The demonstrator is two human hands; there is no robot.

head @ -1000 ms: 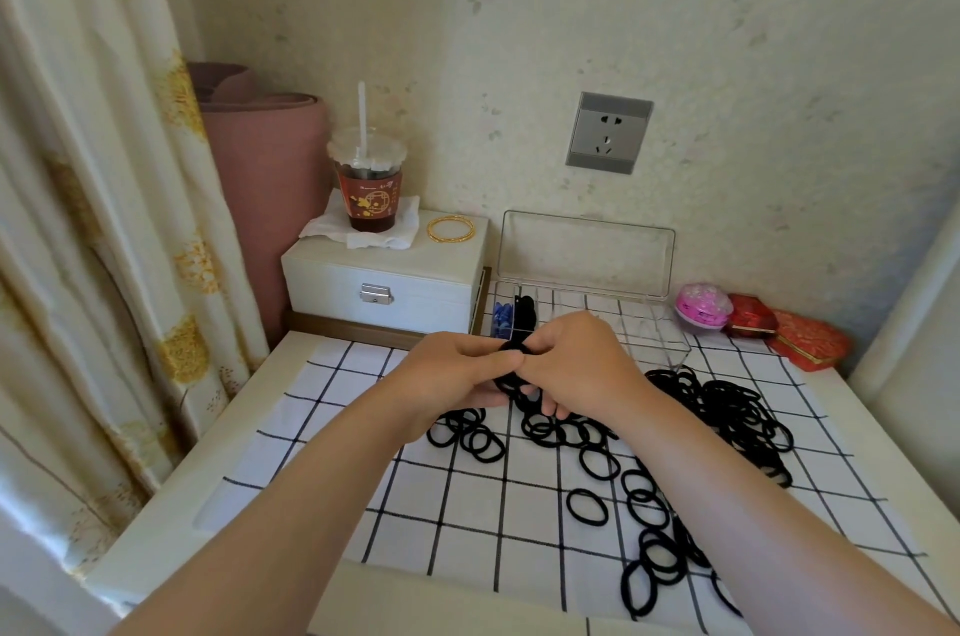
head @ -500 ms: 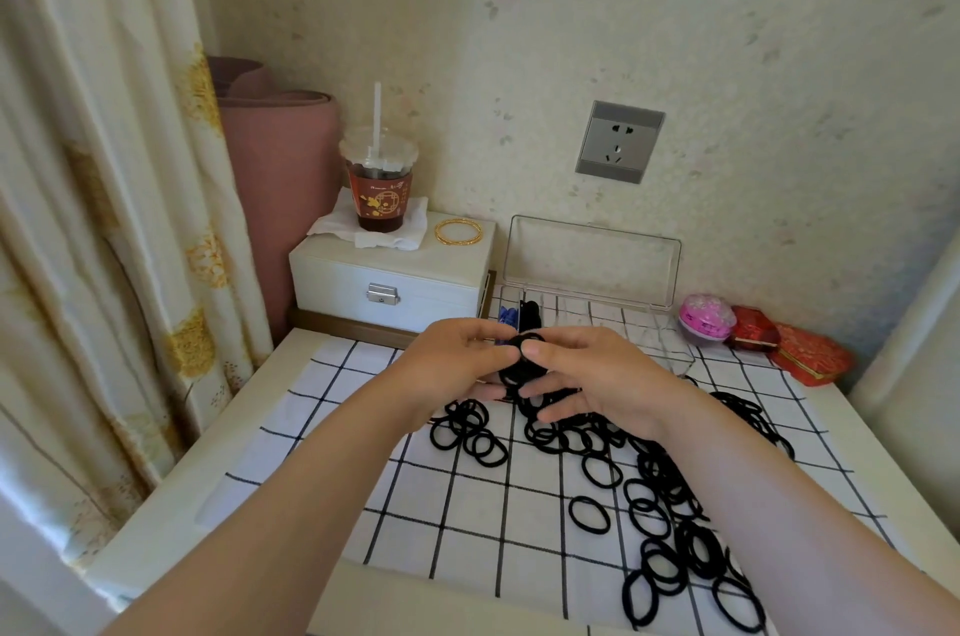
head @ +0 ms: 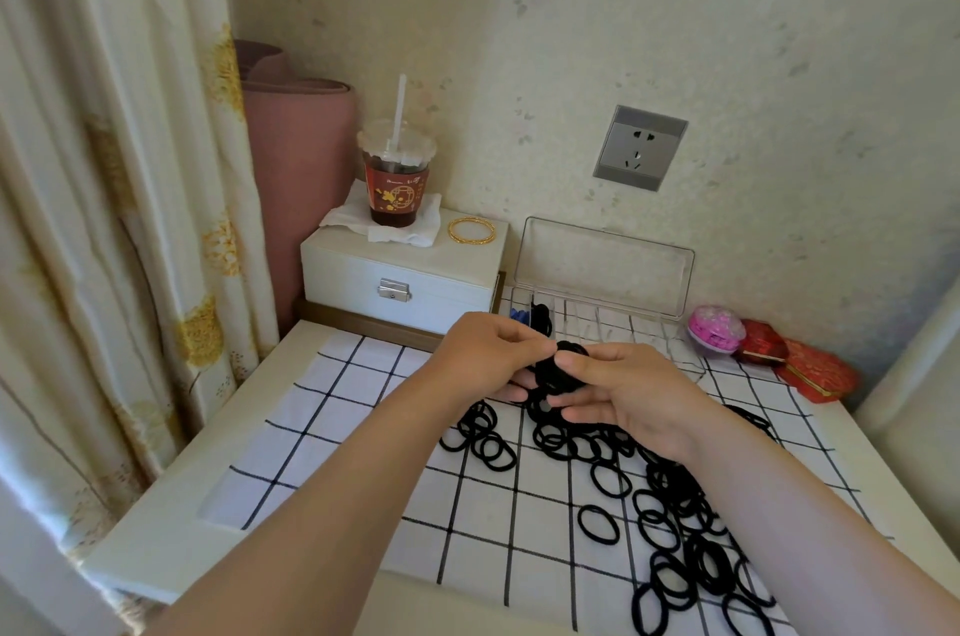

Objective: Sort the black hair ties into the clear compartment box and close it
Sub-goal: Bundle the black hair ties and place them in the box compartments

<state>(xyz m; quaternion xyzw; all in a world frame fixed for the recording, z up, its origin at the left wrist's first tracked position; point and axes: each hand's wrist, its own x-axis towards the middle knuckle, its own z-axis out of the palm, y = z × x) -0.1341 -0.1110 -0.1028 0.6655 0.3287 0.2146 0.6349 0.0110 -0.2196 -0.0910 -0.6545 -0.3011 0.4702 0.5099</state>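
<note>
A bunch of black hair ties [head: 560, 372] is held between my left hand [head: 491, 354] and my right hand [head: 623, 388], just in front of the clear compartment box [head: 613, 323]. The box stands open with its lid [head: 605, 266] upright against the wall. A few black ties [head: 541, 314] and something blue sit in its leftmost compartments. Many loose black hair ties [head: 670, 505] lie scattered on the white checked cloth [head: 322, 438] below and to the right of my hands.
A white jewellery box [head: 400, 279] at the back left carries an iced drink cup [head: 397, 178] on a tissue and a gold bangle [head: 471, 231]. A pink round case [head: 716, 329] and red boxes [head: 810, 367] sit right of the clear box. A curtain hangs on the left.
My hands stay together on the bunch of ties. My right hand has turned so its fingers spread over the bunch. The camera has shifted slightly, so the scene sits a little lower and left.
</note>
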